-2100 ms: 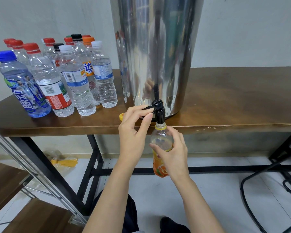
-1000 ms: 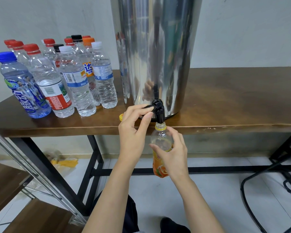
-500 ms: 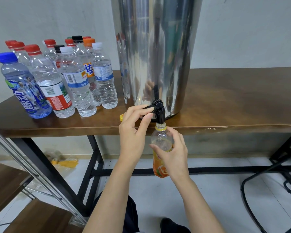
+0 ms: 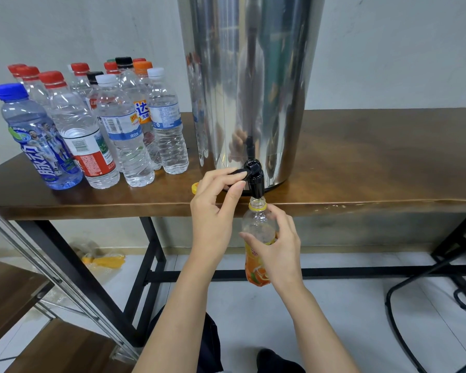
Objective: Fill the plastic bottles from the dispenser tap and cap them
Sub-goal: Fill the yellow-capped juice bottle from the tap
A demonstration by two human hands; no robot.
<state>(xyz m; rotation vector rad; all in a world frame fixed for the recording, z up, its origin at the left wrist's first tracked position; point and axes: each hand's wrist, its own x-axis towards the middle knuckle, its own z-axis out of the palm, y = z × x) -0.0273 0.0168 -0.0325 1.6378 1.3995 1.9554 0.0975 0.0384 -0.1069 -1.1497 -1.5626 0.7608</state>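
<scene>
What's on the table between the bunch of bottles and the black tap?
A yellow cap lies on the table, partly hidden behind the left hand; the head view shows it.

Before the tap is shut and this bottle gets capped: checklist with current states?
1. Mouth of clear orange-labelled plastic bottle sits right under black tap spout: ok.
2. The right hand grips the bottle's body: ok.
3. The left hand pinches black tap lever: ok.
4. Water level in the bottle: cannot tell.
5. Loose yellow cap on brown wooden table, beside the left hand, partly hidden: ok.
</scene>
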